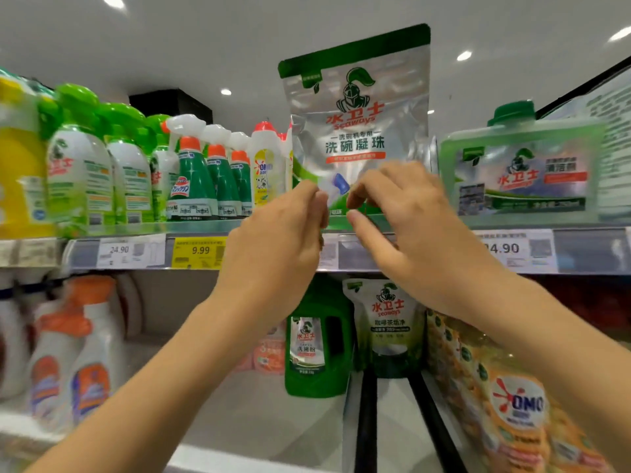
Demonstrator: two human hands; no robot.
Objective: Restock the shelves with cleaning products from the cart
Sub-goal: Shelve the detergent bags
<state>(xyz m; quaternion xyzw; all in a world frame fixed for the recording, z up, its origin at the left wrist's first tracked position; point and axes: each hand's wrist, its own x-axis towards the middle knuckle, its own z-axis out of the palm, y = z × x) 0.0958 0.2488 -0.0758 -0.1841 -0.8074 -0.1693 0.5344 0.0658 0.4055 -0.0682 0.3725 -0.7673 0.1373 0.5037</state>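
A silver pouch with a green top and a knight logo (358, 107) stands upright on the upper shelf (191, 227), between the spray bottles and a green-capped jug. Both my hands are raised in front of its lower part. My left hand (283, 230) has its fingers curled against the pouch's lower left edge, and whether it pinches the pouch is hidden. My right hand (399, 213) is in front of the lower right corner, thumb and forefinger apart with the pouch's green base showing between them. The cart is out of view.
Green and white spray bottles (194, 172) fill the upper shelf to the left, and a clear jug with a green cap (519, 165) stands to the right. Price tags (199, 250) line the shelf edge. The lower shelf holds a green bottle (317, 343), a refill pouch (386, 322) and orange bags (512, 404).
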